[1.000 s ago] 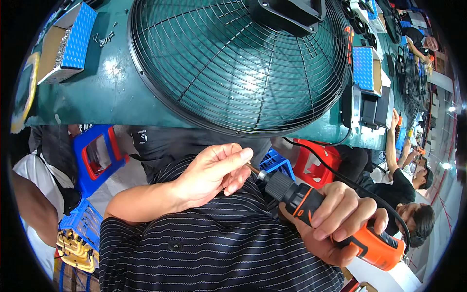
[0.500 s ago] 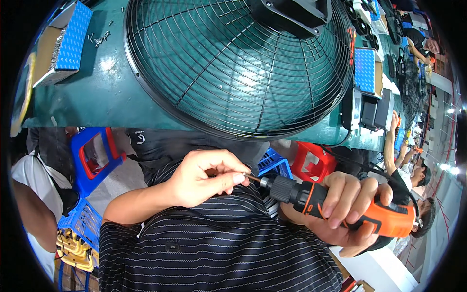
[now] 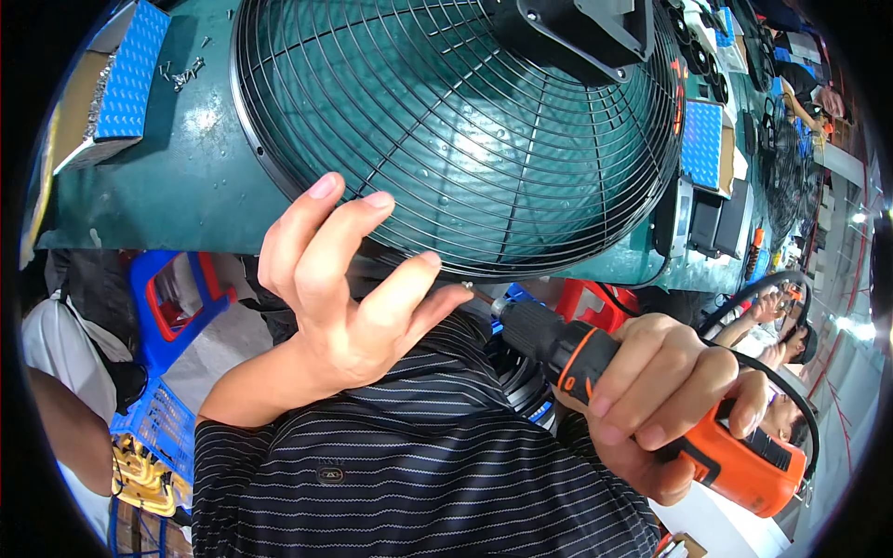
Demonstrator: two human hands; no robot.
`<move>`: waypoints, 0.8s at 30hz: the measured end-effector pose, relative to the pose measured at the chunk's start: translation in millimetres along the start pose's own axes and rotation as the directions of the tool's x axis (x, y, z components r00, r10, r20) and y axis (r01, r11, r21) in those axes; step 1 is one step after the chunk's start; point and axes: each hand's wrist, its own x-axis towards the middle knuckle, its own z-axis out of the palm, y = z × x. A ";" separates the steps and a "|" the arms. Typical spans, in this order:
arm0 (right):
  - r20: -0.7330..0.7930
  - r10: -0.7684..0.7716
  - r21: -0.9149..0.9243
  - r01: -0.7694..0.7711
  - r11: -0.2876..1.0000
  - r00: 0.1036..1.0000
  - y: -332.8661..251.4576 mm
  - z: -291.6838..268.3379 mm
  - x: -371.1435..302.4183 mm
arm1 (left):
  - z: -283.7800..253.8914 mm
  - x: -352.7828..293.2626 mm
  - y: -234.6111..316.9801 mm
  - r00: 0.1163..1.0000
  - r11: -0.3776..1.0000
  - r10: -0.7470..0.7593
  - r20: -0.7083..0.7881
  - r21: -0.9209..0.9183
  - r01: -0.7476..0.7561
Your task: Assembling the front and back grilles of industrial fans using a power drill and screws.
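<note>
My right hand (image 3: 665, 386) is wrapped round an orange and black electric screwdriver (image 3: 549, 337), its bit aimed up and to the left. At the bit's tip sits a small screw (image 3: 468, 285). My left hand (image 3: 339, 312) is open, its fingers spread upward and its thumb tip close beside the screw; whether they touch I cannot tell. Just beyond both hands, a large round black wire fan guard (image 3: 265, 160) lies on the green table (image 3: 186, 205). A black motor housing (image 3: 569, 37) stands at its far middle.
Loose screws (image 3: 186, 74) lie at the far left beside an open blue box (image 3: 124, 88) of screws. Another blue box (image 3: 702, 144) and dark devices (image 3: 730, 219) stand right of the guard. Blue and red stools (image 3: 163, 307) are below the table. Other people work at the far right.
My left hand has moved up and left, opening from a pinch at the screwdriver's bit into spread fingers. The screwdriver has tilted, its tip shifting up toward the guard's near edge.
</note>
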 end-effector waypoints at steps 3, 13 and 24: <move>0.091 0.045 -0.008 -0.045 0.999 0.995 4.4 -3.2 6.1 | 5.1 1.0 -3.4 1.000 1.000 0.012 -0.006 0.008 -0.012; 0.168 0.250 -0.035 -0.248 0.968 0.953 13.9 -3.2 26.8 | 3.5 1.2 -8.4 0.999 1.000 0.017 0.046 -0.003 -0.017; 0.298 0.342 -0.048 -0.344 0.938 0.891 22.2 -1.2 43.1 | -8.6 23.3 -20.3 0.983 0.993 0.116 0.140 -0.046 -0.111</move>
